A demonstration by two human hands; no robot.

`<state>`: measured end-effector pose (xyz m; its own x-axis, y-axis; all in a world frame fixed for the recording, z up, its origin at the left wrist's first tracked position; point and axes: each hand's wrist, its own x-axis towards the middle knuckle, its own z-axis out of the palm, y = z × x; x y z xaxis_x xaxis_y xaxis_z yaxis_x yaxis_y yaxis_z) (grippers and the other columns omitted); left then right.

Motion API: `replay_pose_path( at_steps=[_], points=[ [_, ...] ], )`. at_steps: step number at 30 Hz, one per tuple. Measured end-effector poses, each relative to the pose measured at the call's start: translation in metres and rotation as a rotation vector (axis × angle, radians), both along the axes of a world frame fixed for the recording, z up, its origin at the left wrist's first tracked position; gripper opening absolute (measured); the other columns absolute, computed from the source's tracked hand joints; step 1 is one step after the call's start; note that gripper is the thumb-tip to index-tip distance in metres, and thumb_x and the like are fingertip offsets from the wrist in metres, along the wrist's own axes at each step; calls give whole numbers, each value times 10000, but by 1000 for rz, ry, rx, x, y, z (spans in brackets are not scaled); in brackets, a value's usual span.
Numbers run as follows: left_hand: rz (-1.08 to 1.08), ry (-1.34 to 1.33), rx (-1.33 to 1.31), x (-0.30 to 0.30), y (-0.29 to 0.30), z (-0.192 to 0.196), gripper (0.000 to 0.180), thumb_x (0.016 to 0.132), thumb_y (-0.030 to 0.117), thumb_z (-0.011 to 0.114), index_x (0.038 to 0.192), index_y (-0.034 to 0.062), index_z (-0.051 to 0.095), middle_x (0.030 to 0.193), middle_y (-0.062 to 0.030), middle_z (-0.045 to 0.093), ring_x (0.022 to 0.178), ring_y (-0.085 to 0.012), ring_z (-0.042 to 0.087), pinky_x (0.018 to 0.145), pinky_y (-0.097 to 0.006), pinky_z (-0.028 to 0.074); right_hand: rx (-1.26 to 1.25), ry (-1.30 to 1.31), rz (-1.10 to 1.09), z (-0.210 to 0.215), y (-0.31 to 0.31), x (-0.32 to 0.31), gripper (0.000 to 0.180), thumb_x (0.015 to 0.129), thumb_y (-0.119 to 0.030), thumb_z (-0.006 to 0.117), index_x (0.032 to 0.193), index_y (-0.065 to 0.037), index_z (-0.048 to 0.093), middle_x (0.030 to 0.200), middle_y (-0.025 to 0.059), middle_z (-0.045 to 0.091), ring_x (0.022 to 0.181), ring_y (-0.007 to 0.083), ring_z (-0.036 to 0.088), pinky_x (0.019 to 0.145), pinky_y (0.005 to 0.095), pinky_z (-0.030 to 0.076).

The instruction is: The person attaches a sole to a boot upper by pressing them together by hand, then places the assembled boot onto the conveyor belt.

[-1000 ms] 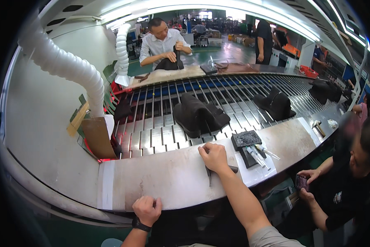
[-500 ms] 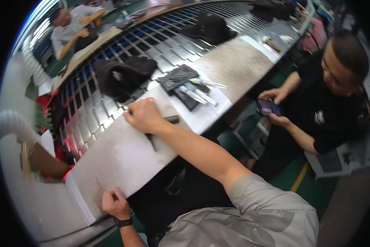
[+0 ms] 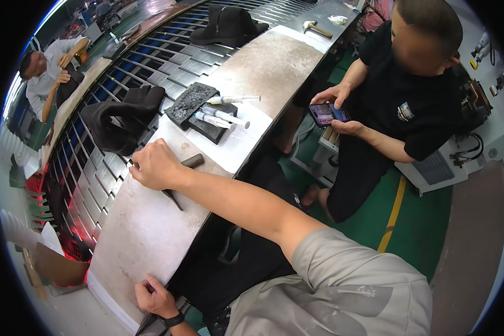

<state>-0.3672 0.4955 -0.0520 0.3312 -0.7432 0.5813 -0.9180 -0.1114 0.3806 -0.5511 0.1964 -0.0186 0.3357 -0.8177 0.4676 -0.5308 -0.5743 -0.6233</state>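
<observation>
Dark-handled tool (image 3: 186,168) is lying on the grey bench top (image 3: 151,235), partly covered by the right hand (image 3: 155,166), which is curled loosely over it; a firm grip cannot be told. Left hand (image 3: 155,298) is closed on the bench's near edge. Black boot (image 3: 120,120) sits on the slatted conveyor (image 3: 100,185) just beyond the tool, untouched. Syringe-like tubes (image 3: 221,116) on dark pads (image 3: 191,102) are lying further along the bench. A seated person with a phone (image 3: 327,113) is beside the bench.

Short grey sleeve (image 3: 341,280), black wristwatch (image 3: 173,320), bare forearms.
</observation>
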Motion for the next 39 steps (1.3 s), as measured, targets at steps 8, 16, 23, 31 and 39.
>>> replay_pose_path(
  at_steps=[8,16,23,31,39],
  points=[
    [-27,-20,-8,5,2,-2,309,986,105,741,755,12,557,644,-108,479,550,-256,459,522,-403,371,-256,-405,61,3,141,-99,119,830,-69,801,873,-42,693,829,101,682,744,323,663,697,417,534],
    [-13,-33,-10,3,1,3,298,1003,101,736,779,-3,569,666,-104,497,558,-245,458,523,-386,375,831,-1195,-424,-89,190,-301,523,1115,-521,505,985,-58,710,818,55,699,608,128,616,544,266,455],
    [9,-14,21,5,7,2,307,1009,121,739,779,0,576,650,-99,493,554,-242,458,524,-389,380,711,-1533,-746,-38,83,-341,636,1066,-657,539,1173,-45,674,956,53,720,739,145,648,637,304,480],
    [61,-102,30,13,10,-3,310,1004,130,747,772,5,584,638,-95,508,547,-229,452,523,-389,381,688,-1513,-378,-15,182,-246,433,1125,-401,579,1099,21,675,802,102,712,624,147,637,532,273,476],
    [6,-12,30,3,5,9,294,985,93,758,762,17,583,628,-84,495,535,-199,443,505,-362,364,765,-1129,-40,4,250,-225,431,1084,-336,675,1234,65,629,1028,211,734,735,262,754,549,338,600]
  ],
)
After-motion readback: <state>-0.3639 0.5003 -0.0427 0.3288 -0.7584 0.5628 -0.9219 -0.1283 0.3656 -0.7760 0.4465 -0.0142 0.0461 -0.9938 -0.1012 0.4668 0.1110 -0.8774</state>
